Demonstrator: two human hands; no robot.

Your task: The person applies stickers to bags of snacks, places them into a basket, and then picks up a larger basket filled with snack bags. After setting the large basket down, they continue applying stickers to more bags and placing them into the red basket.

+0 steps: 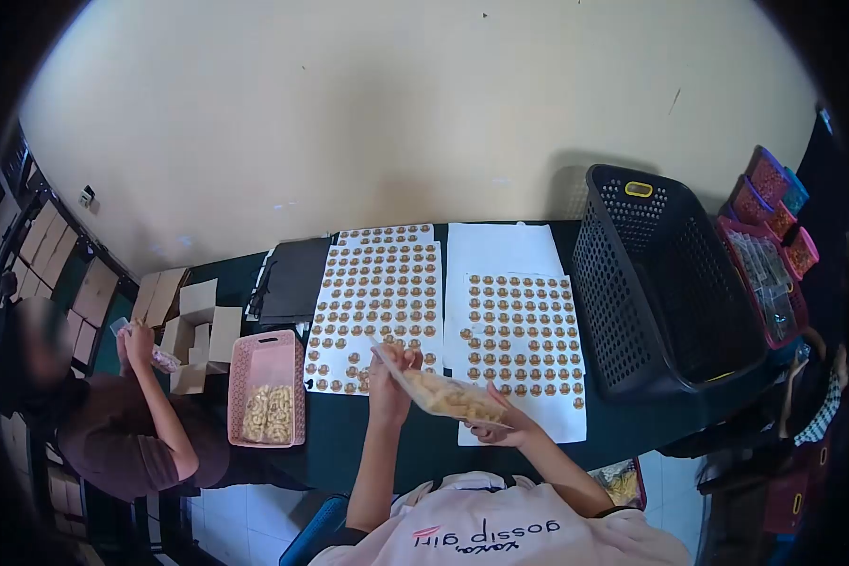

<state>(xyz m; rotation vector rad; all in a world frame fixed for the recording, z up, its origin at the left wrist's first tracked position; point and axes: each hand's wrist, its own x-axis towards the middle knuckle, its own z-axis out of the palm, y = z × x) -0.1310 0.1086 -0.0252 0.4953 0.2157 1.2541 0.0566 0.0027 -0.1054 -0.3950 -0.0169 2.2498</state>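
A clear plastic pouch of pale yellow snacks [451,397] is held at a tilt above the table, over the sticker sheets. My left hand [393,370] grips its upper left end, with the fingers curled at the edge. Supporting the lower right end is my right hand [502,426], wrapped around the pouch from beneath. Behind my left hand lies a sheet of round brown-and-gold stickers [377,292], with gaps in its lower rows. A second sticker sheet [524,330] lies beyond my right hand, on top of plain white paper [500,247].
A pink basket [239,387] holding snack packs stands at left, near an open carton [219,330] and a black folder [292,280]. A large black basket [623,283] and colourful tubs [769,179] stand at right. One co-worker [123,424] handles a small pack at left; another person's arm [802,377] shows at right.
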